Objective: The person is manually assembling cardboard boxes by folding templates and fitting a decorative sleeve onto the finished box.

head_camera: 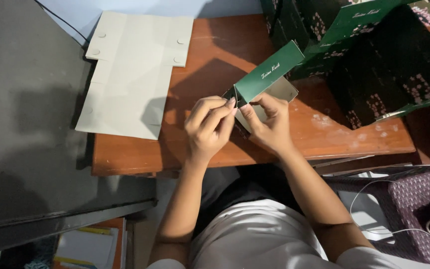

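Note:
Both hands meet over the middle of a wooden table (215, 60). My left hand (209, 127) and my right hand (269, 124) pinch the near end of a small green cardboard box piece (267, 74). The piece is partly folded, green outside and grey inside, and it slants up and away to the right. My fingertips touch at its lower corner, thumbs and forefingers pressing a flap.
A flat grey unfolded box blank (130, 69) lies on the table's left part, overhanging the edge. A stack of folded green boxes (369, 55) fills the far right. A dark grey surface (26, 124) lies left; a purple woven basket (414, 209) with white cables sits low right.

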